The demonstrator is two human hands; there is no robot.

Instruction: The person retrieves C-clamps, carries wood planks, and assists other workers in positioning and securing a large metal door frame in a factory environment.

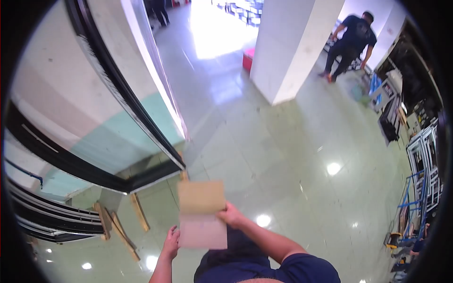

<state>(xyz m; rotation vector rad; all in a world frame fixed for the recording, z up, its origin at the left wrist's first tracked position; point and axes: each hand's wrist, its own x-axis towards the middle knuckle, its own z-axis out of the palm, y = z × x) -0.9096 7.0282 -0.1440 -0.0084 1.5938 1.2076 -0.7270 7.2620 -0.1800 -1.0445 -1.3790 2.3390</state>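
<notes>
A flat sheet of paper or thin card (203, 214), tan in its upper half and pale pinkish in its lower half, is held out in front of my body. A crease or seam crosses its middle. My right hand (230, 215) is closed on the sheet's right edge near that line, with some fingers hidden behind it. Beside the lower left edge is my left hand (171, 242), its fingers bent and a little apart, fingertips right at the edge.
Black-framed panels (127, 181) stand at left above wooden strips (139, 212) on the floor. A white pillar (283, 52) rises ahead, a red box (248, 59) beside it. A person (356, 40) bends at upper right. Metal frames (424, 151) and gear line the right side.
</notes>
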